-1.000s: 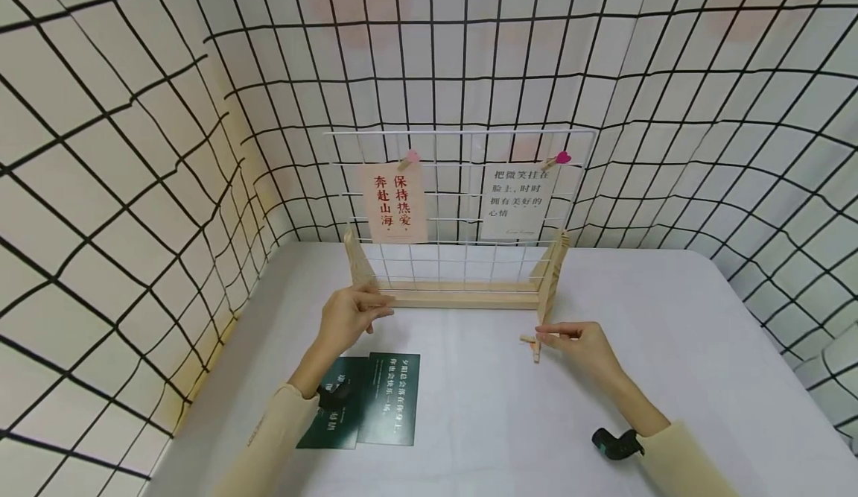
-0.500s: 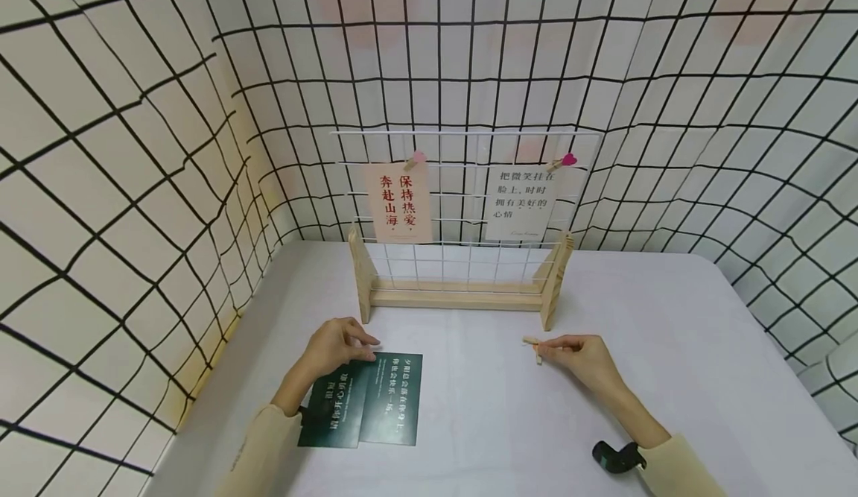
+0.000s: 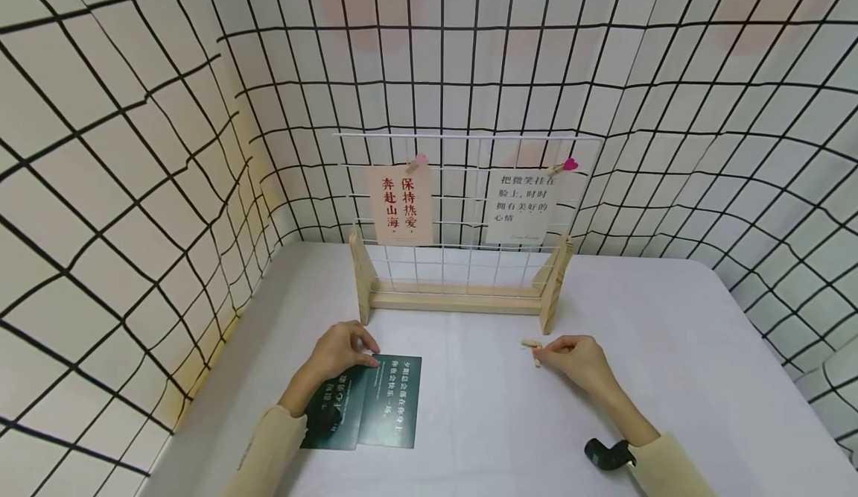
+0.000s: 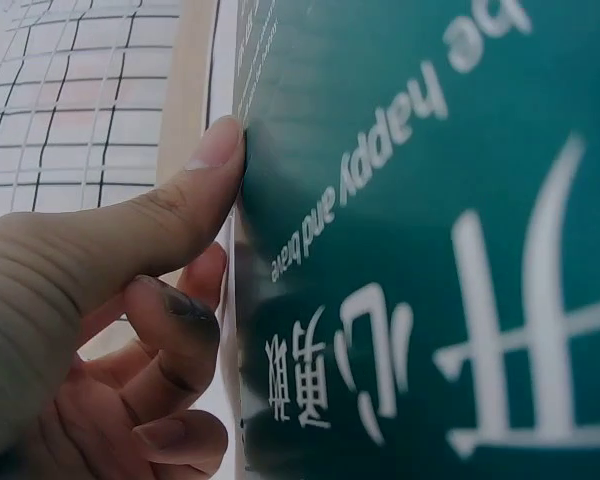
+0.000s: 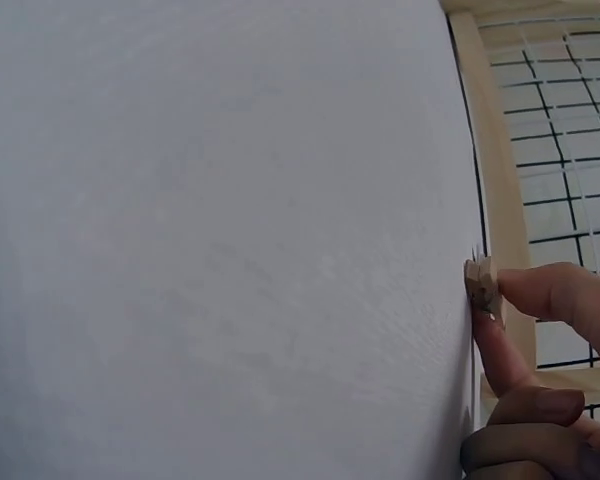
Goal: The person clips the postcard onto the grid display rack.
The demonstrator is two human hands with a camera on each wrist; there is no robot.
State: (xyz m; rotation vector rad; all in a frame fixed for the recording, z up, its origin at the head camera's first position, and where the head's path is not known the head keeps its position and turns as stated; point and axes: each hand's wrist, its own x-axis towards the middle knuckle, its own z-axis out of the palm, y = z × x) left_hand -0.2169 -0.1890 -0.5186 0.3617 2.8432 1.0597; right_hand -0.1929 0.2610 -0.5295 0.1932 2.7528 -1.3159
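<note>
Two dark green cards lie on the white cloth in the head view: the left card (image 3: 342, 426) sits beside and overlaps the right card (image 3: 391, 400). My left hand (image 3: 340, 349) rests at their upper edge. In the left wrist view its thumb touches the edge of the left card (image 4: 420, 250), printed with white lettering, while the other fingers are loosely bent outside that edge. My right hand (image 3: 578, 359) pinches a small wooden clothespin (image 5: 480, 285) between thumb and index finger, low over the cloth. Another clothespin (image 3: 530, 343) shows beside the fingertips.
Behind the hands stands a white wire grid on a wooden base (image 3: 456, 303). A pink card (image 3: 402, 210) and a white card (image 3: 519, 210) hang on it from clothespins with hearts. Black mesh (image 3: 469, 57) over white cloth surrounds the table.
My left hand has moved from the wooden base down to the edge of the green cards. My right hand has moved slightly downward, its fingertips now on the clothespin.
</note>
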